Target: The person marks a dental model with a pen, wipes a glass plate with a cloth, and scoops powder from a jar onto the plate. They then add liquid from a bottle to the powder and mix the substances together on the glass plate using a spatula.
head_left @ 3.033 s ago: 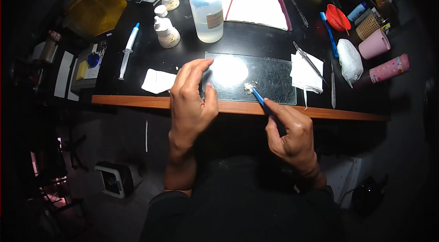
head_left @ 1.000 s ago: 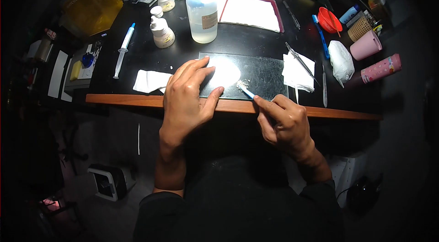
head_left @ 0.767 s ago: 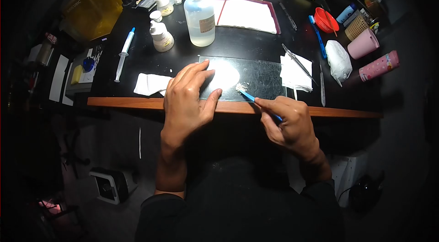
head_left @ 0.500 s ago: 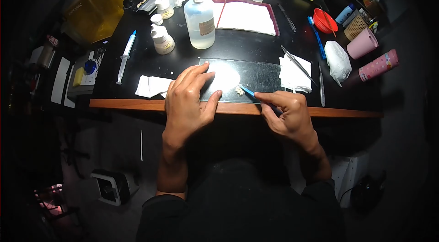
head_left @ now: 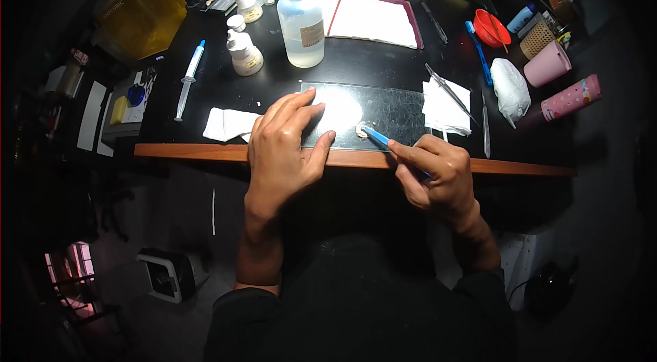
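Observation:
A glass plate [head_left: 397, 110] lies near the front edge of the black table, with a bright light reflection on it. My left hand [head_left: 284, 139] rests on the plate's left end, fingers apart, holding nothing. In my right hand [head_left: 438, 174] is a thin blue tool [head_left: 376, 135], pinched between the fingers. Its tip touches a small pale, paste-like dab [head_left: 361, 130] on the plate. A folded white cloth [head_left: 229, 124] lies left of my left hand. Metal tweezers [head_left: 448, 92] rest on a white tissue [head_left: 438, 115] at the plate's right end.
A large clear bottle [head_left: 302, 30] and white jars [head_left: 244, 54] stand behind the plate. A syringe [head_left: 190, 79] lies at left. Beyond is a paper-covered tray [head_left: 373, 20]. To the right are a metal tool [head_left: 486, 122], a blue brush [head_left: 480, 54], a red bowl [head_left: 490, 28] and a pink cup [head_left: 547, 65].
My right hand has shifted slightly right and down with the blue tool. The pale dab looks more rounded. My left hand stays in place; the view has shifted slightly.

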`<state>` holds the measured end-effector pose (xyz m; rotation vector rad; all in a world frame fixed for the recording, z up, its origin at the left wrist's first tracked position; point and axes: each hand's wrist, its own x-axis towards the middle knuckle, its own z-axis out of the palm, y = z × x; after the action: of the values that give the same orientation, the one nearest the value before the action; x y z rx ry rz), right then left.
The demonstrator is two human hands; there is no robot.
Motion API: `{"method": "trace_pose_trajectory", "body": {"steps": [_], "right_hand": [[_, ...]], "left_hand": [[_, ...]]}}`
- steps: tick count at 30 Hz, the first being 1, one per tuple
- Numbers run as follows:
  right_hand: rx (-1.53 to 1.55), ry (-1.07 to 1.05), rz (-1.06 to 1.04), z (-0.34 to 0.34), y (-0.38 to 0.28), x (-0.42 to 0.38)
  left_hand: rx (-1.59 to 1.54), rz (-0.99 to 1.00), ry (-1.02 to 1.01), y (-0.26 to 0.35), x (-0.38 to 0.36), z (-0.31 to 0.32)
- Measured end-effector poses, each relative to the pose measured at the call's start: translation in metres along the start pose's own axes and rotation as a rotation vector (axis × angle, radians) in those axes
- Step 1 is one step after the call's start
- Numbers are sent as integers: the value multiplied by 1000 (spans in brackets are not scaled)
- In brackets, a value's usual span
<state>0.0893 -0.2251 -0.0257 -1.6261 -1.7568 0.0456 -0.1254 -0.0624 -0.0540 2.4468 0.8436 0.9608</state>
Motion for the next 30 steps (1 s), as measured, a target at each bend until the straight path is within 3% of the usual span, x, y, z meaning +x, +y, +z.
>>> {"method": "trace_pose_trajectory", "body": {"steps": [16, 30], "right_hand": [[-22, -82, 55, 0, -12, 0], [52, 0, 31, 6, 3, -2]], "left_hand": [[28, 32, 38, -1, 0, 4], [-13, -14, 3, 1, 1, 0]]}}
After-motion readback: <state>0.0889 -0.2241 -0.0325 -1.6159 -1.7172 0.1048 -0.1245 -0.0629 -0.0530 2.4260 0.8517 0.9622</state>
